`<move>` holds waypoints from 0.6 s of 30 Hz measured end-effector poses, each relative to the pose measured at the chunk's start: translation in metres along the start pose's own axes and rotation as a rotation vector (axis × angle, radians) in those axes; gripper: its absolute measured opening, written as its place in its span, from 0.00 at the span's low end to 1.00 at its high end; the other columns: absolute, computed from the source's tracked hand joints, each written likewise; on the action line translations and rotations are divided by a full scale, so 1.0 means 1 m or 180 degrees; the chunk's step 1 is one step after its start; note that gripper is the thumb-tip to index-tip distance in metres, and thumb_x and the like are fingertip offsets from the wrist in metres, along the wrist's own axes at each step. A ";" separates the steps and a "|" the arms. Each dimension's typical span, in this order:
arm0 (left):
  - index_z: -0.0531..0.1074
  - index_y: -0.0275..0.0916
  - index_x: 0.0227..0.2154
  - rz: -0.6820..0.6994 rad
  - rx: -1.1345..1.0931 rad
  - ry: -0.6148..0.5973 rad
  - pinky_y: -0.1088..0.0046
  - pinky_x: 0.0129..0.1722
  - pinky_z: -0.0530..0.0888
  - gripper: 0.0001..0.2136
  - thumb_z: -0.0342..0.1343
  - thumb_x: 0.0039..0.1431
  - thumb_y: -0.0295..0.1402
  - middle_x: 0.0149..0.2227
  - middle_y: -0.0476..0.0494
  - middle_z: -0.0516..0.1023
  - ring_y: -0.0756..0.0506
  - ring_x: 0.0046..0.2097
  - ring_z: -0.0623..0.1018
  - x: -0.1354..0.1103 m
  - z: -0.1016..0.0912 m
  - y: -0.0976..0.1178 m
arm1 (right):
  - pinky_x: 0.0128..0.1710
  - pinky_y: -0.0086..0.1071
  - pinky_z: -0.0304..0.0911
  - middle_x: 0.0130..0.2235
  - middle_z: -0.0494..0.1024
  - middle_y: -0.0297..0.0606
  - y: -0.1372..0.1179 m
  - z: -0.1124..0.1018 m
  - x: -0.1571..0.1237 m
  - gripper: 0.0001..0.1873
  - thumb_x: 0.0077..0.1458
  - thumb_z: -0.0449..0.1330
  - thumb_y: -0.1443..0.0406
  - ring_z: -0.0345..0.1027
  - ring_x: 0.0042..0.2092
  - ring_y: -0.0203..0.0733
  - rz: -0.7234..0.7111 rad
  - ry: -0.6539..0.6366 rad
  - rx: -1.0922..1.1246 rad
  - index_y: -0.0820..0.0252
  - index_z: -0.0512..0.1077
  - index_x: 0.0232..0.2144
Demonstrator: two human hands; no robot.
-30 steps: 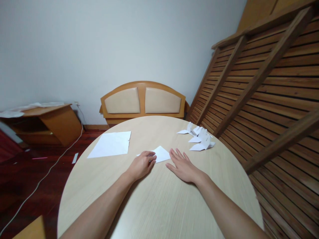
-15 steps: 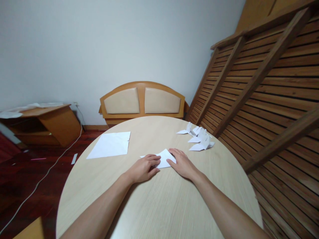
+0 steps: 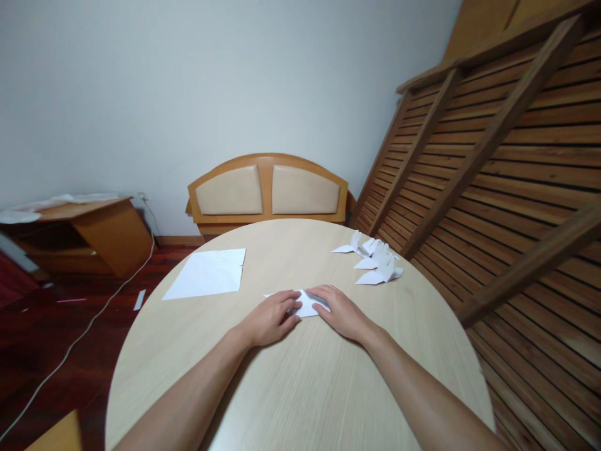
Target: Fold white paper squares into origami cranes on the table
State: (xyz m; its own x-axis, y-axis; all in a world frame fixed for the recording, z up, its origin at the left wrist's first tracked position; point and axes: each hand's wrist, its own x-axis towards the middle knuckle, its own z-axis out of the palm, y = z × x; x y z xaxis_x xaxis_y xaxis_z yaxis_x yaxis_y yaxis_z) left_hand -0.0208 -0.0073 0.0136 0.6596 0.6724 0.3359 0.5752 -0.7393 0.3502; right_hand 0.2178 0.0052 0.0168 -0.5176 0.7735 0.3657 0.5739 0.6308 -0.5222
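A small folded sheet of white paper point(image 3: 307, 307) lies on the round table between my hands. My left hand point(image 3: 275, 317) rests over its left part, fingers bent and pinning it to the table. At the right side, my right hand point(image 3: 340, 311) has its thumb on the near part and its fingers on the far edge, bending a flap toward me. Both palms hide parts of the paper. Beyond my right hand stands a cluster of several folded white paper figures point(image 3: 381, 266). To the left lies a flat white sheet point(image 3: 206, 274) with a slightly torn right edge.
The round pale wood table point(image 3: 291, 388) fills the foreground. Behind it is a headboard point(image 3: 267, 188) with two cream panels. A slatted wooden frame point(image 3: 507, 181) leans on the right. At left are a low desk point(image 3: 103, 235) and a white cable point(image 3: 89, 326) on the floor.
My right fingers have moved slightly left and down with the paper's far corner, which stood up as a point before and is now folded over. My left hand stays in place.
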 end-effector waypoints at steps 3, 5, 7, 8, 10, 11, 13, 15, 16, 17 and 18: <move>0.72 0.40 0.52 -0.0016 0.0051 0.0055 0.59 0.59 0.69 0.14 0.52 0.66 0.35 0.59 0.36 0.70 0.40 0.59 0.71 0.000 0.000 0.000 | 0.61 0.46 0.58 0.57 0.74 0.43 0.001 0.001 -0.001 0.19 0.64 0.54 0.64 0.65 0.59 0.48 -0.0072 -0.0177 -0.0042 0.55 0.71 0.56; 0.72 0.41 0.51 -0.0056 0.0138 0.0083 0.59 0.58 0.70 0.14 0.52 0.66 0.36 0.59 0.36 0.71 0.40 0.59 0.71 0.001 -0.001 0.001 | 0.64 0.49 0.52 0.62 0.69 0.43 0.001 0.002 -0.002 0.21 0.66 0.52 0.61 0.58 0.64 0.49 -0.0067 -0.0388 -0.0119 0.54 0.68 0.60; 0.72 0.41 0.51 -0.0117 0.0224 0.0109 0.58 0.57 0.71 0.14 0.53 0.65 0.36 0.58 0.36 0.71 0.39 0.58 0.71 0.002 -0.002 0.002 | 0.66 0.53 0.46 0.66 0.62 0.41 -0.001 0.003 -0.004 0.25 0.68 0.49 0.58 0.49 0.68 0.50 -0.0020 -0.0648 -0.0204 0.53 0.62 0.64; 0.72 0.41 0.51 -0.0152 0.0249 0.0132 0.57 0.57 0.71 0.14 0.53 0.64 0.36 0.58 0.36 0.71 0.39 0.58 0.72 0.002 -0.002 0.003 | 0.67 0.54 0.43 0.68 0.58 0.40 -0.002 0.003 -0.005 0.26 0.69 0.47 0.56 0.45 0.70 0.50 0.0014 -0.0762 -0.0240 0.53 0.58 0.66; 0.69 0.39 0.54 -0.0196 0.0257 0.0200 0.56 0.58 0.70 0.17 0.55 0.62 0.34 0.58 0.34 0.71 0.38 0.59 0.71 0.004 -0.003 0.004 | 0.68 0.55 0.39 0.70 0.52 0.40 -0.007 0.004 -0.006 0.28 0.70 0.44 0.55 0.40 0.71 0.50 0.0079 -0.0901 -0.0306 0.54 0.53 0.68; 0.67 0.38 0.56 -0.0190 0.0252 0.0231 0.56 0.59 0.70 0.20 0.55 0.61 0.33 0.59 0.33 0.70 0.38 0.60 0.70 0.004 -0.003 0.005 | 0.68 0.55 0.37 0.70 0.51 0.41 -0.009 0.004 -0.007 0.29 0.70 0.43 0.55 0.38 0.71 0.49 0.0099 -0.0931 -0.0339 0.56 0.52 0.68; 0.62 0.37 0.60 -0.0096 0.0243 0.0232 0.57 0.62 0.67 0.24 0.54 0.61 0.31 0.62 0.33 0.66 0.39 0.63 0.68 0.005 -0.002 0.004 | 0.69 0.54 0.34 0.70 0.50 0.43 -0.014 0.005 -0.007 0.29 0.70 0.43 0.54 0.35 0.72 0.49 0.0107 -0.0962 -0.0393 0.58 0.52 0.68; 0.61 0.39 0.62 0.0069 0.0242 0.0106 0.58 0.63 0.65 0.24 0.51 0.63 0.28 0.65 0.35 0.64 0.41 0.65 0.65 0.005 0.000 0.002 | 0.69 0.54 0.31 0.70 0.49 0.45 -0.017 0.007 -0.007 0.30 0.69 0.43 0.54 0.33 0.72 0.48 0.0094 -0.0995 -0.0411 0.59 0.52 0.68; 0.60 0.40 0.63 0.0130 0.0241 0.0016 0.58 0.64 0.65 0.24 0.49 0.64 0.28 0.65 0.36 0.63 0.41 0.66 0.64 0.005 0.002 0.001 | 0.69 0.53 0.31 0.71 0.48 0.45 -0.017 0.007 -0.007 0.31 0.69 0.43 0.53 0.33 0.72 0.47 0.0090 -0.1013 -0.0404 0.60 0.51 0.68; 0.60 0.40 0.63 0.0160 0.0238 -0.0075 0.58 0.64 0.64 0.24 0.48 0.65 0.27 0.66 0.37 0.63 0.42 0.66 0.64 0.005 0.003 -0.001 | 0.69 0.53 0.30 0.71 0.48 0.46 -0.018 0.008 -0.007 0.32 0.69 0.43 0.52 0.33 0.72 0.47 0.0093 -0.1034 -0.0386 0.60 0.50 0.69; 0.59 0.40 0.64 0.0163 0.0234 -0.0150 0.57 0.64 0.64 0.23 0.47 0.66 0.28 0.65 0.37 0.63 0.42 0.66 0.64 0.005 0.004 -0.002 | 0.69 0.52 0.31 0.71 0.47 0.46 -0.018 0.007 -0.007 0.33 0.69 0.43 0.52 0.33 0.72 0.47 0.0103 -0.1052 -0.0357 0.60 0.49 0.69</move>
State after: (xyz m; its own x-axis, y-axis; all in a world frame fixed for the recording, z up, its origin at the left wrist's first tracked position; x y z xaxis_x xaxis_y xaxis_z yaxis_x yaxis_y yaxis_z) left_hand -0.0167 -0.0023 0.0111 0.7100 0.6325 0.3096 0.5731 -0.7745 0.2678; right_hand 0.2065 -0.0115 0.0179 -0.6651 0.7434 0.0714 0.6500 0.6233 -0.4348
